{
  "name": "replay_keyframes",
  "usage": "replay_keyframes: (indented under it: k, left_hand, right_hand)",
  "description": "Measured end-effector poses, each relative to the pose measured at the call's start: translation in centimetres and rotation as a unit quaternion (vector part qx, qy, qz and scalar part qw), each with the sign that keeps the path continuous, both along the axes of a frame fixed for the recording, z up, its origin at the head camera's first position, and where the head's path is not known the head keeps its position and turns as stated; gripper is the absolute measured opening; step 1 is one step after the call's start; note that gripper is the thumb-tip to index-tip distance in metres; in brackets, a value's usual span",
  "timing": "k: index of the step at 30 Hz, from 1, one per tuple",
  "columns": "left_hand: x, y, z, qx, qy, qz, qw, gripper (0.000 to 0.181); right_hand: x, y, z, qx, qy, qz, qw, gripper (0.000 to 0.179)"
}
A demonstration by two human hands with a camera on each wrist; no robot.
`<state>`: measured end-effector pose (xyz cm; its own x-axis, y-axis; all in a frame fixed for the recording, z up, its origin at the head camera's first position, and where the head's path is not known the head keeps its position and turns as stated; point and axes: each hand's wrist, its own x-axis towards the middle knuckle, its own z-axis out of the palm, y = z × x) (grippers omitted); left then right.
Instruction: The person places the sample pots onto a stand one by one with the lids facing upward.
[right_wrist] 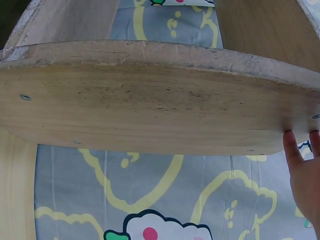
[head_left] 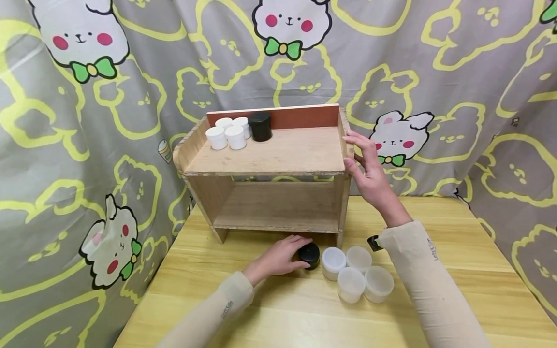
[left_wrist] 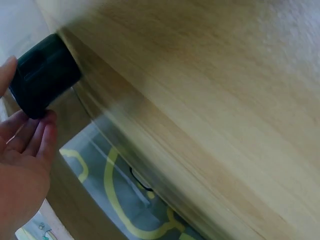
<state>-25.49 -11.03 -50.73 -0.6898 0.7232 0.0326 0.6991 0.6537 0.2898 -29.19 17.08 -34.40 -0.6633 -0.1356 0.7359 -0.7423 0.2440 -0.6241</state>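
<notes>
A small black lidded jar [head_left: 309, 255] stands on the table in front of the wooden shelf [head_left: 278, 159]. My left hand [head_left: 280, 256] has its thumb and fingers around this jar, and the left wrist view shows them at opposite sides of the dark jar [left_wrist: 45, 75]. My right hand [head_left: 370, 174] rests against the shelf's right side, fairly straight fingers touching the panel. In the right wrist view, fingertips of that hand [right_wrist: 306, 187] touch the outer face of the side panel [right_wrist: 160, 105].
On the top board, toward the left, stand several white jars [head_left: 236, 137] and another black jar [head_left: 259, 126]. Several translucent lidded tubs [head_left: 351, 285] cluster on the table [head_left: 435, 270] right of the left hand. A patterned curtain [head_left: 143, 96] hangs behind.
</notes>
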Motion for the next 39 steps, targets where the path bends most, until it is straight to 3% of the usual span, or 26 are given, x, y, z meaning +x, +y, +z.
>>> replay_keyframes:
  k: [4,8,11,17,27,39]
  left_hand:
    - [0.1,0.0,-0.2,-0.002,-0.002,0.004,1.0000,0.067]
    - [0.1,0.0,-0.3,0.002,0.003,0.001,1.0000,0.065]
    - [0.2,0.0,-0.4,0.006,0.007,-0.004,1.0000,0.065]
    - [0.3,-0.3,0.0,0.014,0.018,0.003,0.9997,0.065]
    - [1.0,-0.8,3.1,0.035,0.050,0.005,0.9981,0.066]
    - [1.7,-1.2,7.1,0.090,0.088,-0.007,0.9921,0.067]
  right_hand:
    - [0.1,-0.1,0.1,0.001,-0.002,-0.001,1.0000,0.049]
    - [1.4,-0.8,1.1,-0.002,-0.005,-0.003,1.0000,0.044]
    - [1.4,-0.8,1.1,-0.003,-0.007,-0.003,1.0000,0.044]
    - [0.0,-0.2,0.0,-0.004,-0.008,0.005,0.9999,0.048]
    - [-0.1,-0.1,-0.1,-0.001,0.000,-0.004,1.0000,0.050]
    - [-0.1,-0.1,0.0,-0.002,0.000,-0.002,1.0000,0.047]
